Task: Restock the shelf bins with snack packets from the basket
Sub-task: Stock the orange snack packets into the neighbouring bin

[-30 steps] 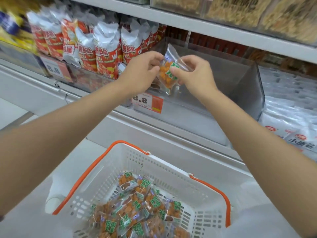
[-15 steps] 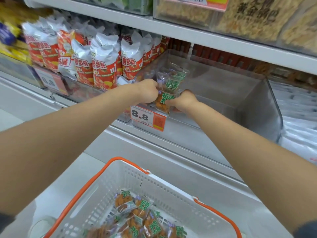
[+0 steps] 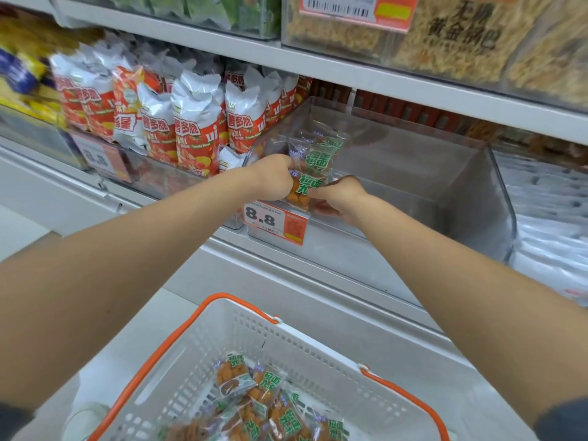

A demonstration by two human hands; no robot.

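The left hand and right hand, each grip pinched on one snack packet, set it in the clear bin; best stood upright against the packets behind.

I read 8.8 on the price tag at the front of the clear bin, and a blurrier 8.8 on the left tag. The red-and-white chip bags say 薯多脆 and the top-shelf box shows 黄金锅巴. The green characters on the snack packet are too smeared for me to read.
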